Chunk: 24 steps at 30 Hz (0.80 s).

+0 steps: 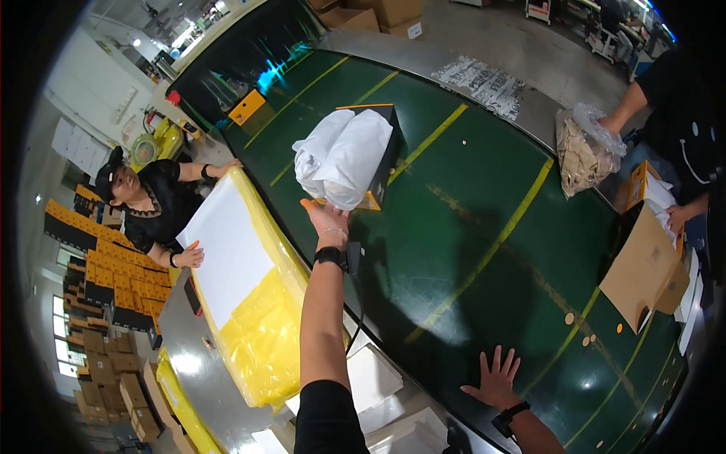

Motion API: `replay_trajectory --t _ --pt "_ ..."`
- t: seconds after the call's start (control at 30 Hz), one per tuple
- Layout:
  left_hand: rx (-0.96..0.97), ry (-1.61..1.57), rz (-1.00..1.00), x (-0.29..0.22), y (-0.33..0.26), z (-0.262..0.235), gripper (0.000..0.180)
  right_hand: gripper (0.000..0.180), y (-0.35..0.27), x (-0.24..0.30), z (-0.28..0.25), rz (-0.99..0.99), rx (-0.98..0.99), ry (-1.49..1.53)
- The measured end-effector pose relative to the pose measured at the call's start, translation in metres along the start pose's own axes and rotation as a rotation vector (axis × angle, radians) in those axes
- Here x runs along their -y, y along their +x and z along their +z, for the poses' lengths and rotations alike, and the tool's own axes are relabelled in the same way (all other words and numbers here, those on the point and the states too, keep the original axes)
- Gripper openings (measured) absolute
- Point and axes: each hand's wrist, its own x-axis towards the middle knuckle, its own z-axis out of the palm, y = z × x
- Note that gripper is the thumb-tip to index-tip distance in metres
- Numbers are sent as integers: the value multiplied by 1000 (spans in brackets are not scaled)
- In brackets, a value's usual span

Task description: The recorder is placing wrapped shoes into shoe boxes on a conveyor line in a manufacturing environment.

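Note:
My left arm reaches forward over the green belt. My left hand (330, 219) is at the near end of a black and orange box (388, 140), gripping its edge; some of its fingers are hidden under the contents. An orange cover shows on one fingertip. Two rolled white paper-wrapped bundles (344, 155) fill the box and bulge above its rim. My right hand (497, 380), fingers spread, lies over the near part of the belt and holds nothing.
A co-worker at left touches a yellow-wrapped stack of white sheets (234, 257). At right, another person holds a plastic bag of brown paper (582, 155) near an open carton (643, 265). A small orange box (246, 107) sits farther along the belt (446, 227).

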Motion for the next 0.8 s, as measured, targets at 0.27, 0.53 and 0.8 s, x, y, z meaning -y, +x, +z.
replay_trajectory --t 0.27,0.53,0.8 --pt "87 128 -19 21 -3 13 76 103 -6 -8 6 -32 -14 39" --pt "38 338 -73 105 -89 23 77 104 -8 -14 18 -31 -48 7" --pt "105 390 -114 204 -282 7 50 98 -28 -31 -21 -86 25 155"
